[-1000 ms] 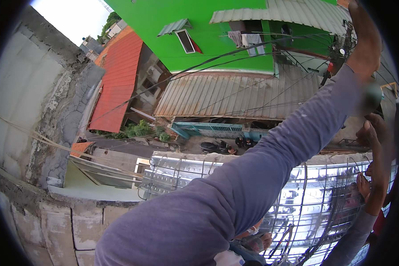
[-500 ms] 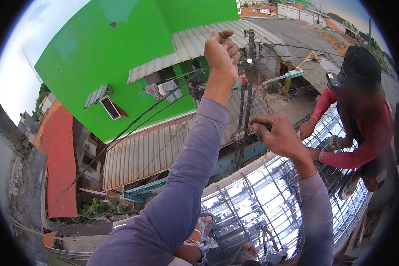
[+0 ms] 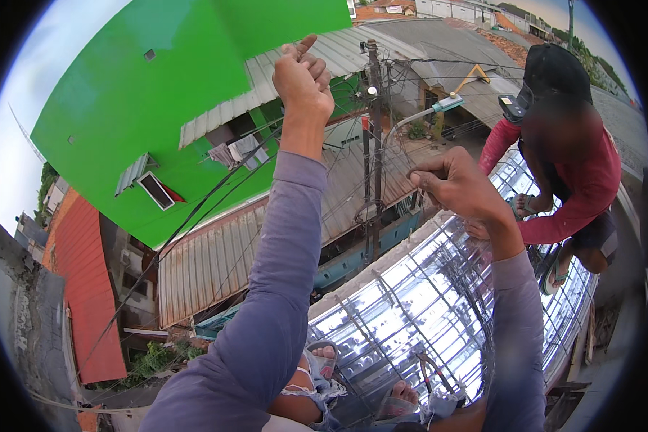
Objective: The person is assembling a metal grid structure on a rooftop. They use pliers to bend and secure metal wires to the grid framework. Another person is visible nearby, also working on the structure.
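My left hand [image 3: 304, 83] is raised high, arm stretched out in a grey-purple sleeve. Its fingers are curled closed; anything inside them is too small to make out. Lower and to the right, my right hand [image 3: 457, 183] is closed in a pinch of thumb and fingers, and what it pinches cannot be told. Beneath my right hand lies a steel rebar mesh [image 3: 410, 309] over shiny metal decking [image 3: 389, 327]. Pincers with reddish handles [image 3: 432, 374] rest on the mesh between my sandalled feet [image 3: 403, 396].
At the right a co-worker [image 3: 576, 158] in a red top and black cap bends over the mesh, one hand close below my right hand. Beyond the slab edge are a utility pole [image 3: 374, 144] with cables, a street lamp [image 3: 446, 104], metal roofs [image 3: 209, 259] and a green building [image 3: 158, 108].
My left hand has moved left, farther from my right hand. The view has shifted, so the background sits more to the left. The co-worker leans in, one hand lower near the mesh.
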Motion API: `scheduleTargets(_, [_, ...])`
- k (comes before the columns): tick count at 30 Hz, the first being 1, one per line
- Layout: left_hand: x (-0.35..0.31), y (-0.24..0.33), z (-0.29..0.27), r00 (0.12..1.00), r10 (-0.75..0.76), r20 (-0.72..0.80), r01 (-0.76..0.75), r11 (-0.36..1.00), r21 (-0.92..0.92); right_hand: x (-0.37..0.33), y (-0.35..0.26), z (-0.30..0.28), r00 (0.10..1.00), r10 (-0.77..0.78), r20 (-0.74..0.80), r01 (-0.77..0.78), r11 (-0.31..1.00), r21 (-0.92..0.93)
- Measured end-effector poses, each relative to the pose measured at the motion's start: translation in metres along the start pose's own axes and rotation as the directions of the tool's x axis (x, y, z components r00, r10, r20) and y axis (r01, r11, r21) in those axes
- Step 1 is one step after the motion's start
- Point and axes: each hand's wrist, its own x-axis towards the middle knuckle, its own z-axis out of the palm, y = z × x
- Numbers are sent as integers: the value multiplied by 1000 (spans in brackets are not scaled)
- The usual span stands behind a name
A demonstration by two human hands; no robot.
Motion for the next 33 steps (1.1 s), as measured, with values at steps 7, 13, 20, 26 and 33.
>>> scheduleTargets(7, [1,-4,-3,997,-69,-24,66,993,-97,-12,1,-22,923,96,-373,200,709,677])
scheduleTargets(13, [-1,-12,15,964,-63,-258,-18,953,-301,0,1,-1,962,32,-269,180,667,723])
scheduleTargets(20, [-22,-44,20,967,-162,-197,103,955,-279,15,-25,21,880,-26,-474,402,572,715])
scheduleTargets(26, [-84,-102,57,930,-366,-19,352,908,-228,7,7,-19,708,150,-690,430,684,589])
scheduleTargets(33, [-111,-136,73,862,-498,88,500,866,-1,-14,8,-40,694,159,-702,276,842,464])
